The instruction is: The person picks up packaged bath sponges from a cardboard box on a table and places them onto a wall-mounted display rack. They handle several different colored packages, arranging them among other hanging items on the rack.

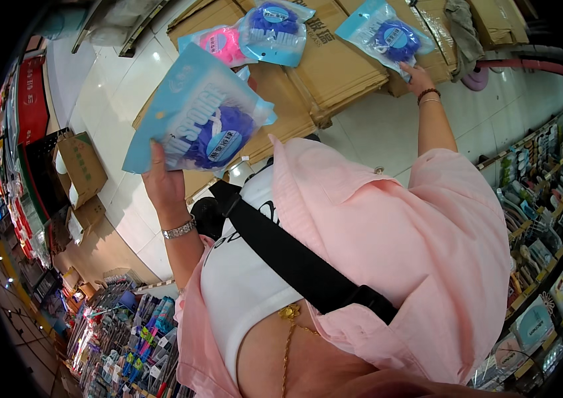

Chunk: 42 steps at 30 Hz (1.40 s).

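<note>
My left hand (164, 181), with a metal band on its wrist, grips a blue-and-clear plastic bag (187, 89) near its edge. Inside the bag shows a purple mesh bath sponge (224, 137) with a white cord. At the upper right my right hand (418, 79) pinches the corner of another bagged purple bath sponge (395, 40). Whether that bag rests on the carton or hangs just above it, I cannot tell. Between my hands, farther off, lie a bagged pink bath sponge (219, 44) and an overlapping bagged purple bath sponge (275, 22).
Flattened cardboard cartons (346, 74) lie before me on the tiled floor (122, 94). A grey cloth (460, 37) drapes over the cartons at right. Shelves of packaged goods (540, 239) stand at right, with more goods (132, 343) at lower left. Open cardboard boxes (82, 169) sit at left.
</note>
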Each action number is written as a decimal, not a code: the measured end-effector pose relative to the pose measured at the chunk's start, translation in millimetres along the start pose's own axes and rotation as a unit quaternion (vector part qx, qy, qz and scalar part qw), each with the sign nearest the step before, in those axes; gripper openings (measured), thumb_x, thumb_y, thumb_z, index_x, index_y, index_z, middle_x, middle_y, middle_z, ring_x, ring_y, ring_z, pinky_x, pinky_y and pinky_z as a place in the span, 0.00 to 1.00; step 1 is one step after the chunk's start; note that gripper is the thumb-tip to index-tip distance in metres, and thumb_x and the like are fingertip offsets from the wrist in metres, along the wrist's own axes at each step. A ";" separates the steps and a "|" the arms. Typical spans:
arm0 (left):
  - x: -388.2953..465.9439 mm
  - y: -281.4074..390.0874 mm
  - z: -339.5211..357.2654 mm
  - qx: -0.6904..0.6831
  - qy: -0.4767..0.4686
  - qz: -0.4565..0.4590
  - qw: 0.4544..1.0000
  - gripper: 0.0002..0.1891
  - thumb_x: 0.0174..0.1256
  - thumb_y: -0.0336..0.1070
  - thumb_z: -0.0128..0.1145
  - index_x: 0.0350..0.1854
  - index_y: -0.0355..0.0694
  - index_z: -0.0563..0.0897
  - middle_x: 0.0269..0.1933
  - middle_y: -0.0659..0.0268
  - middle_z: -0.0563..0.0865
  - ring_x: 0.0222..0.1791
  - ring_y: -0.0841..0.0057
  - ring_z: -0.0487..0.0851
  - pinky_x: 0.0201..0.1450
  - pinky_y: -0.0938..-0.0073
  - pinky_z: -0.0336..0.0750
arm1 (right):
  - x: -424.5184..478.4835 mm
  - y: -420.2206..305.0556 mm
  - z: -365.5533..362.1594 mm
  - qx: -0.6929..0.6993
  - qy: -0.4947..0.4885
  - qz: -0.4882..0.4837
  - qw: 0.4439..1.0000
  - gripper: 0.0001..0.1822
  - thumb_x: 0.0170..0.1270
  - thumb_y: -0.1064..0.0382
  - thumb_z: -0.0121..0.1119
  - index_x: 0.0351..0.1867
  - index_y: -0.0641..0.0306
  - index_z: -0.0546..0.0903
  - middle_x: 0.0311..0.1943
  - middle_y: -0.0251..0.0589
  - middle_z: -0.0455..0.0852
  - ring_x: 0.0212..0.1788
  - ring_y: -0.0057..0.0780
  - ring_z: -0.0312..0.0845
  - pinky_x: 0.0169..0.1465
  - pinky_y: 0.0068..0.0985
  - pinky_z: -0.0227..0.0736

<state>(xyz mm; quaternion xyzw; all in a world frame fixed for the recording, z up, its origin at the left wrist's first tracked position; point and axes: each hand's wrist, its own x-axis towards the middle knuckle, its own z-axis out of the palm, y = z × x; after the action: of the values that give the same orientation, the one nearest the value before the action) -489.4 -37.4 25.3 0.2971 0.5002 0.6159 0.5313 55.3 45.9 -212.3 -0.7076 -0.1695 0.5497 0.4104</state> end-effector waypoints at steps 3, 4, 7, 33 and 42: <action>5.1 -1.0 1.3 -0.044 -0.018 -0.020 0.999 0.16 0.70 0.34 0.47 0.57 0.35 0.70 0.58 0.62 0.74 0.57 0.70 0.72 0.60 0.65 0.67 | -17.0 2.4 5.2 0.210 -0.045 0.005 0.977 0.18 0.53 0.68 0.63 0.47 0.62 0.75 0.44 0.37 0.80 0.45 0.32 0.77 0.43 0.31 0.75; 6.4 -0.8 1.8 -0.061 -0.026 -0.027 0.997 0.17 0.70 0.34 0.47 0.58 0.35 0.70 0.58 0.62 0.74 0.58 0.69 0.72 0.61 0.65 0.66 | -21.6 1.8 7.6 0.267 -0.066 0.000 0.961 0.16 0.54 0.71 0.61 0.46 0.59 0.75 0.42 0.35 0.80 0.43 0.31 0.77 0.42 0.30 0.76; 18.5 -8.2 -10.6 -0.106 -0.064 -0.069 0.990 0.18 0.70 0.34 0.47 0.59 0.35 0.69 0.60 0.61 0.73 0.60 0.69 0.70 0.62 0.64 0.65 | -53.3 0.0 24.9 0.305 -0.082 -0.029 0.948 0.16 0.52 0.71 0.61 0.44 0.58 0.76 0.39 0.35 0.79 0.43 0.29 0.76 0.39 0.26 0.75; 14.8 6.8 -5.3 -0.027 -0.099 -0.037 0.994 0.17 0.64 0.29 0.54 0.55 0.35 0.73 0.52 0.64 0.79 0.52 0.74 0.76 0.57 0.72 0.68 | -190.2 -50.7 207.3 0.278 -0.483 -0.120 0.821 0.17 0.58 0.68 0.61 0.49 0.64 0.75 0.39 0.35 0.82 0.41 0.23 0.79 0.47 0.22 0.74; -19.1 27.6 -31.4 0.018 0.031 0.062 0.997 0.14 0.64 0.27 0.53 0.52 0.33 0.76 0.51 0.62 0.80 0.52 0.74 0.77 0.56 0.73 0.69 | -173.9 -33.6 262.8 -0.058 -0.458 -0.223 0.859 0.08 0.58 0.65 0.62 0.38 0.64 0.82 0.32 0.31 0.84 0.33 0.19 0.79 0.38 0.18 0.74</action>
<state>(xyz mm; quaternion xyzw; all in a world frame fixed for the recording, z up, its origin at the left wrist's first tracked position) -522.5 -63.2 44.1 0.3177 0.5084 0.6474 0.4706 -237.4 49.7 -90.8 -0.3419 -0.5232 0.6943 0.3568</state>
